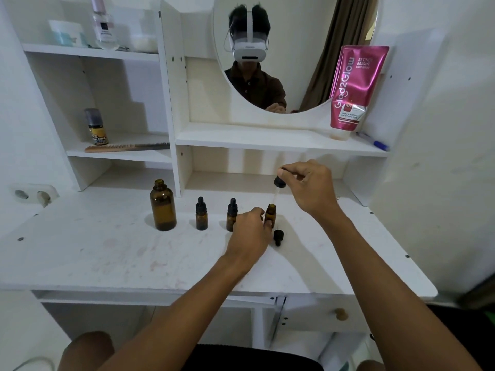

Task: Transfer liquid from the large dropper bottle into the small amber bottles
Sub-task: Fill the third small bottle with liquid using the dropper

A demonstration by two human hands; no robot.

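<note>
A large amber bottle (162, 206) stands uncapped on the white desk (107, 253). To its right stand two small amber bottles with black dropper caps (201, 216) (232, 212). A third small amber bottle (270, 215) is uncapped, and my left hand (250, 231) grips it at the side. Its black dropper cap (278, 236) lies on the desk just right of it. My right hand (308, 186) pinches the bulb of the large dropper (279, 183), whose glass tube points down into the mouth of the uncapped small bottle.
A shelf unit with a round mirror (281, 49) rises behind the desk. A pink tube (353, 87) and a pen (373, 141) sit on the middle shelf. A comb (126, 148), a small spray can (96, 127) and jars fill the left shelves. A wall socket (34, 195) is at the left.
</note>
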